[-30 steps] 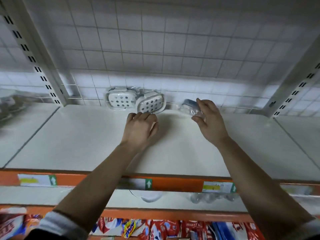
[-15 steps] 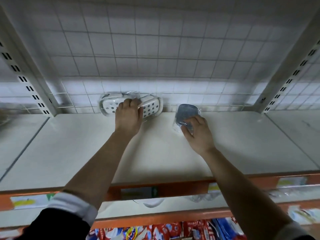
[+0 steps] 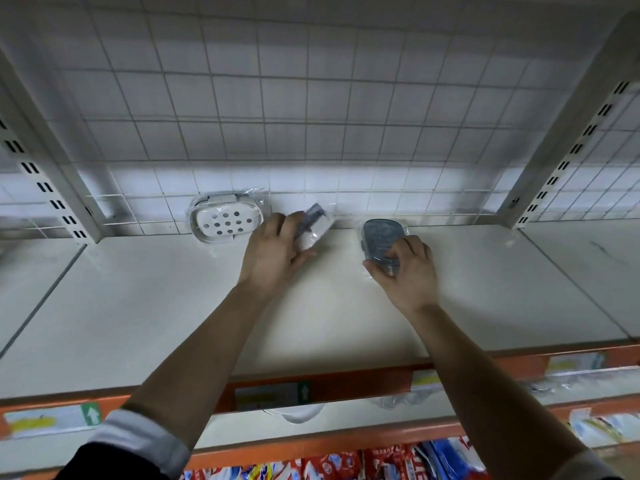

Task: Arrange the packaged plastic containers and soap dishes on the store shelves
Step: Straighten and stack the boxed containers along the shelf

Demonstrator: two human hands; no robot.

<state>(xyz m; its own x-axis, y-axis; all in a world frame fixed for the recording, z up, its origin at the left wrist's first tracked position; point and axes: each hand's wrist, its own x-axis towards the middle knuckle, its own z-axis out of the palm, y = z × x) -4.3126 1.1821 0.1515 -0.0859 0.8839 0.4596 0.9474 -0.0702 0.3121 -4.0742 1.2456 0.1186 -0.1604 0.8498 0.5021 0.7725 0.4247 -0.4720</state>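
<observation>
From the head camera, the left hand (image 3: 273,251) has its fingers and thumb curled round a white and grey plastic soap dish in clear wrap (image 3: 313,226), held tilted just off the fingertips. Whether it touches the off-white metal shelf (image 3: 138,306) cannot be told. Just left of this hand, a white perforated oval soap dish in clear wrap (image 3: 225,220) leans on its edge against the white wire grid back panel (image 3: 311,116), its holed face turned outward.

The right hand (image 3: 405,268) grips the near end of a grey oval soap dish in clear wrap (image 3: 381,237), which points beyond the fingers toward the grid. The two hands are apart, with bare shelf between them.

That makes three wrapped soap dishes: one in each hand and one free.

Two slotted white uprights (image 3: 561,161) stand far out on either side of the hands. Below the forearms runs an orange shelf edge with paper price labels (image 3: 346,386). Beneath it, a lower shelf holds clear-wrapped items (image 3: 298,414), too hidden to count. Lower again lie red and blue packets (image 3: 346,462).
</observation>
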